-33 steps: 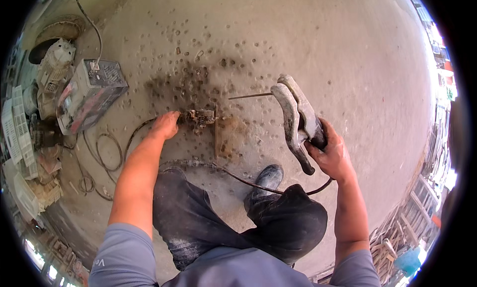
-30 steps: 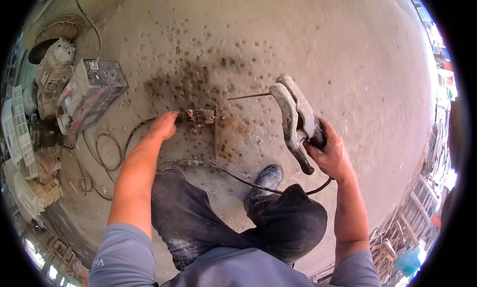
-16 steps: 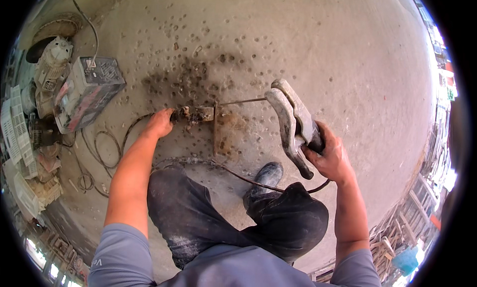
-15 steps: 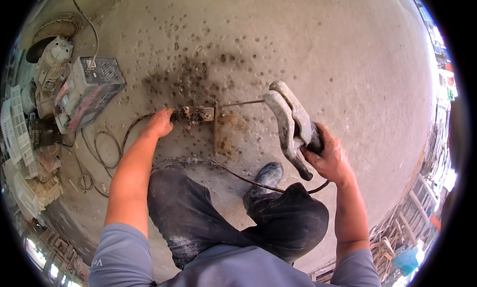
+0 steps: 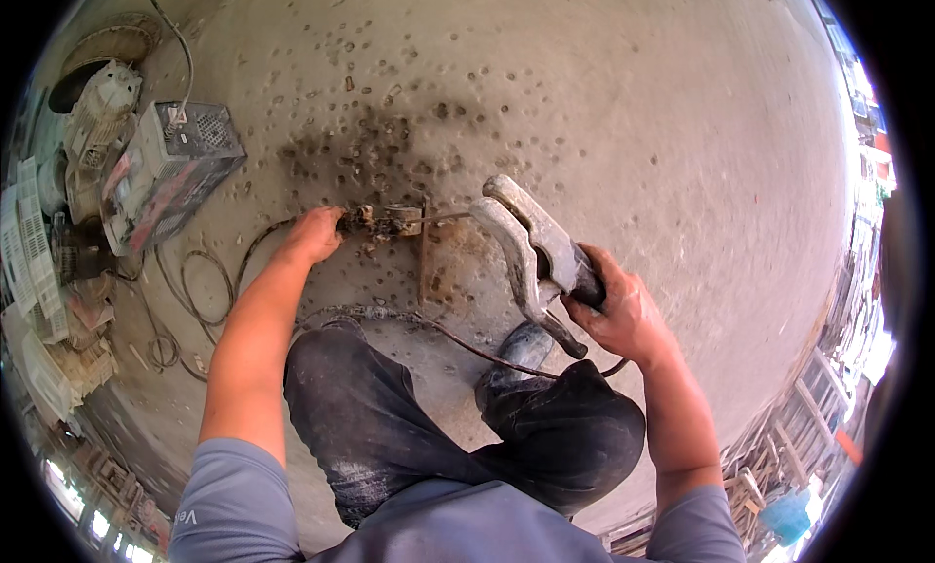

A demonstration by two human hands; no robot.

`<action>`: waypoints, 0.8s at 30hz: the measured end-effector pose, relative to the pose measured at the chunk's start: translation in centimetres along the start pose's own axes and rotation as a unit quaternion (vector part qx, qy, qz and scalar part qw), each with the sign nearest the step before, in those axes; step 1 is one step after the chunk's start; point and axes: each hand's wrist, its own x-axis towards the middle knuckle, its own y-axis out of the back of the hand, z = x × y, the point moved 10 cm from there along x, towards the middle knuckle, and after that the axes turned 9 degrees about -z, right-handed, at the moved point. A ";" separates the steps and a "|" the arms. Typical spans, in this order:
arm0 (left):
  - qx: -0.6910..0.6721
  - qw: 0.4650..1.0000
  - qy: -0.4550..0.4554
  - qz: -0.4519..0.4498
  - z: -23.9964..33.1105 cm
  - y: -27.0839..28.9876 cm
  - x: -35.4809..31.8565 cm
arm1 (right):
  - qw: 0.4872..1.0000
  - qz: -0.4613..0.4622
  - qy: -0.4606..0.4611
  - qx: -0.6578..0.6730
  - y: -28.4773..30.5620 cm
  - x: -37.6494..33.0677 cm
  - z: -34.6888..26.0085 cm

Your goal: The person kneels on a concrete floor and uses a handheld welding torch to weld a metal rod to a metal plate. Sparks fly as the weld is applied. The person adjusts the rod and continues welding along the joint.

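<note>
Pitted floor (image 5: pixel 682 105) bears box (image 5: pixel 180 173). Holder (image 5: pixel 550 238): right hand (image 5: pixel 618 310) closed round rear, probably keeping clear of front. Metal piece (image 5: pixel 397 222): apparently on floor, left hand (image 5: pixel 314 234) closed on left end, probably steadying it. Rod (image 5: pixel 446 218): points at piece; contact unclear.

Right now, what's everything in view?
Floor: one, grey, throughout
Clamp tool: one, grey, centre
Thin rod: one, brown, at tool's tip
Rusty piece: one, brown, left of centre
Narrow bar: one, rusty, centre
Cables: several, dark, floor
Boxy machine: one, grey, left
Casing: one, pale, upper left
Crates: several, white, far left
Scrap pieces: many, brown, right
Unclear item: one, blue, lower right
Boot: one, grey, lower centre
Trousers: one, black, bottom
Shirt: one, grey, bottom
Left hand: one, bare, on rusty piece
Right hand: one, bare, holding clamp tool
</note>
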 end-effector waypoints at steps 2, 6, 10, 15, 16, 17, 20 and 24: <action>0.007 1.000 0.022 -0.005 0.2 0.1 -0.5 | 1.000 0.000 0.005 -0.004 -0.2 0.0 -0.2; 0.033 0.997 0.055 -0.041 1.3 0.5 -1.2 | 1.000 -0.007 -0.002 -0.013 -0.7 0.2 -0.1; 0.023 0.998 0.050 -0.023 0.2 -0.2 -0.8 | 1.000 -0.017 -0.008 -0.016 -0.9 0.5 -0.4; 0.019 0.999 0.041 -0.022 0.2 -0.3 -0.7 | 0.999 -0.019 -0.003 -0.028 -1.1 0.8 -0.5; 0.020 0.999 0.042 -0.021 0.3 -0.2 -0.7 | 0.999 -0.019 -0.004 -0.030 -1.1 0.8 -0.5; 0.021 0.999 0.042 -0.020 0.4 -0.1 -0.8 | 1.000 -0.013 -0.003 -0.027 -1.0 0.7 -0.6; -0.005 0.998 0.049 -0.026 0.1 0.0 -0.9 | 1.000 -0.006 -0.003 -0.019 -0.9 0.5 -0.7; -0.002 0.998 0.060 -0.019 0.1 0.5 -1.2 | 1.000 -0.015 -0.008 -0.024 -1.1 0.6 -0.7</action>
